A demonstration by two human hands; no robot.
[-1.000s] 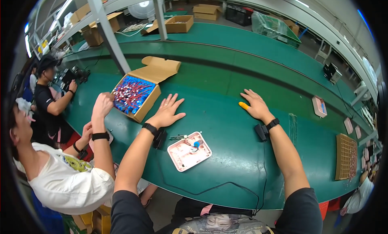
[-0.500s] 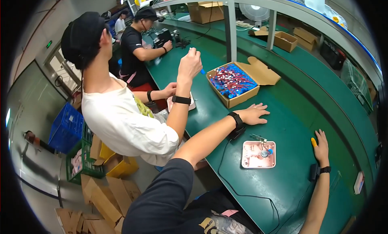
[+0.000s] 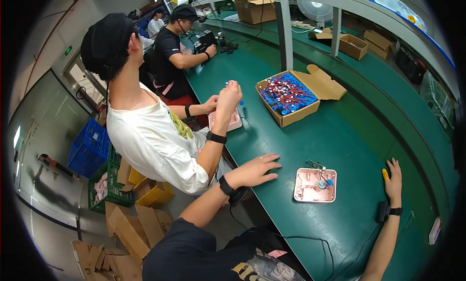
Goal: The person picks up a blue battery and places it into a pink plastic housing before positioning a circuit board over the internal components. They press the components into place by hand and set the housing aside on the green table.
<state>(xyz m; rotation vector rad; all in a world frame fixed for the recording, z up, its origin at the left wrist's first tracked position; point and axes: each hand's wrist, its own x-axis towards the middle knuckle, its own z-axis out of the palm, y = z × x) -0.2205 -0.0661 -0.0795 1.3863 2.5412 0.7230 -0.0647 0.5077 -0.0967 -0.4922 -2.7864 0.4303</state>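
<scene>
My left hand (image 3: 256, 171) rests by the near edge of the green table, fingers stretched out, holding nothing. My right hand (image 3: 394, 178) lies on the table at the right, also empty with fingers extended; a yellow cover is on its thumb. Between the two sits a pink plastic housing (image 3: 306, 194), open side up. A small green circuit board (image 3: 315, 164) leans over its far rim, with wires and a round blue part (image 3: 329, 182) inside. Neither hand touches the housing. Beyond my left hand stands an open cardboard box (image 3: 296, 119) full of blue parts with red wires and white connectors.
At the left a co-worker in a white shirt (image 3: 145, 130) handles another pink housing (image 3: 235, 122). Another person in black (image 3: 167, 57) works farther along. A black cable (image 3: 296, 237) crosses the near table edge. A metal shelf post (image 3: 285, 33) rises at the back.
My left hand has drawn back from beside the cardboard box toward the near table edge. The co-worker's raised hand has come down. My right hand stays on the table.
</scene>
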